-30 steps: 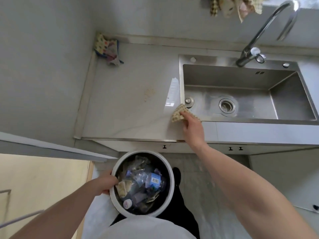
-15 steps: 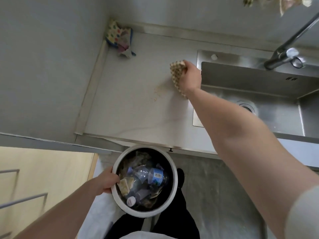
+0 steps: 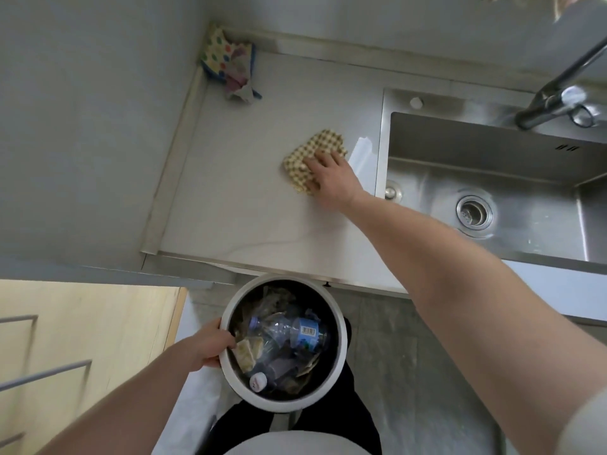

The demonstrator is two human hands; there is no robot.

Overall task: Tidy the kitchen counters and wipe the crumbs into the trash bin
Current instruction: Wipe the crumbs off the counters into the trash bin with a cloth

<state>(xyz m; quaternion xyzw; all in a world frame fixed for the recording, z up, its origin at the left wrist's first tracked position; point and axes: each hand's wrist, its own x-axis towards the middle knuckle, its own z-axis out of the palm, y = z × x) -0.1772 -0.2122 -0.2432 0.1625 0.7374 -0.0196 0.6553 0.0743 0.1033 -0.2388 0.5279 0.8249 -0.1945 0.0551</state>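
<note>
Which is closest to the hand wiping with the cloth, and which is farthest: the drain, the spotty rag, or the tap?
From the right hand on the cloth:
1. Drain, in the sink to the hand's right.
2. Spotty rag, in the counter's back left corner.
3. Tap, far right behind the sink.

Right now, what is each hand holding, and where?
Left hand grips the trash bin by its near-left rim. Right hand presses flat on the checkered cloth.

- Right grip (image 3: pixel 331 178) presses a checked cloth (image 3: pixel 312 159) flat on the table (image 3: pixel 249 205), beside the sink (image 3: pixel 492 192).
- Left grip (image 3: pixel 210 346) holds the trash bin (image 3: pixel 341 349) rim below the table edge.
- Bottles lie inside the bin.
</note>
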